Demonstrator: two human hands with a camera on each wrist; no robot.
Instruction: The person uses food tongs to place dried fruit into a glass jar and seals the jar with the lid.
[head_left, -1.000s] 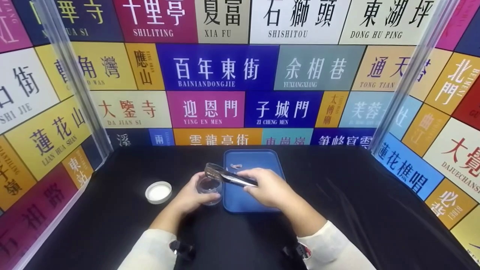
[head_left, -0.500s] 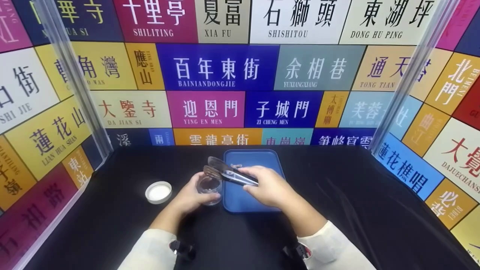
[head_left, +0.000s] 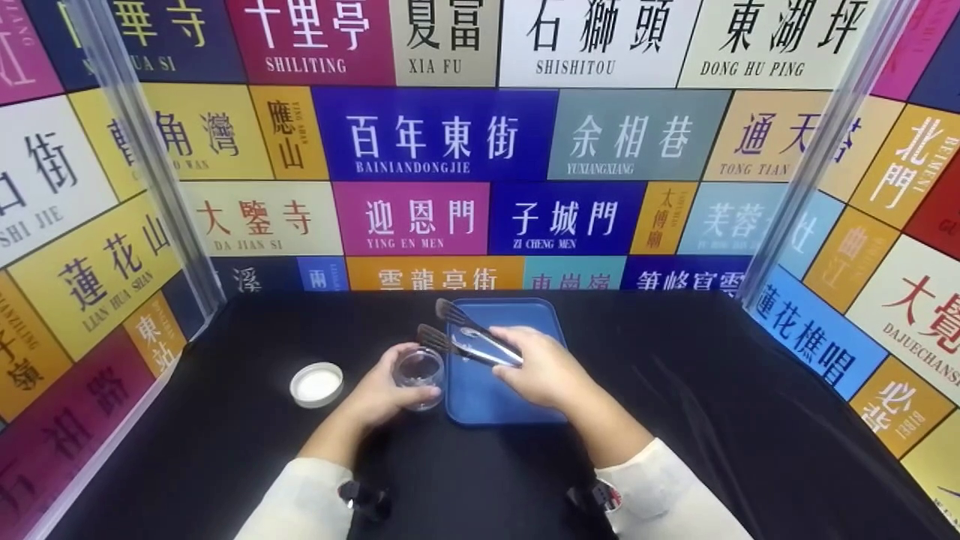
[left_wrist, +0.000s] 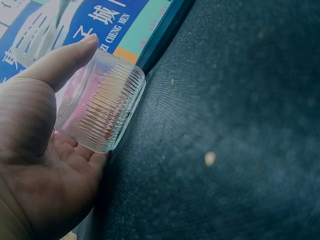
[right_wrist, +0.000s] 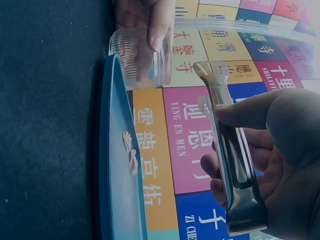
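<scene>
My left hand (head_left: pixel 375 394) grips a clear ribbed jar (left_wrist: pixel 107 102), thumb on one side and fingers on the other. The jar is uncovered and stands on the black cloth beside the blue tray (head_left: pixel 480 401). In my right hand (head_left: pixel 544 375) is a pair of metal tongs (right_wrist: pixel 240 175), held between thumb and fingers. The tongs' two arms are spread apart, with nothing seen between them, above the tray's left edge and just behind the jar. Small pinkish pieces (right_wrist: pixel 130 152) lie in the tray, partly hidden by the tongs in the head view. The jar's contents are hard to make out.
A round white lid (head_left: pixel 316 385) lies on the black cloth (head_left: pixel 465 480), left of my left hand. Panels printed with place names (head_left: pixel 435 135) wall the table at the back and both sides. Clear corner posts (head_left: pixel 806 195) stand at the back corners.
The tongs have spread from nearly closed over the jar's mouth and shifted back and right toward the tray. My left hand and the jar have stayed in place.
</scene>
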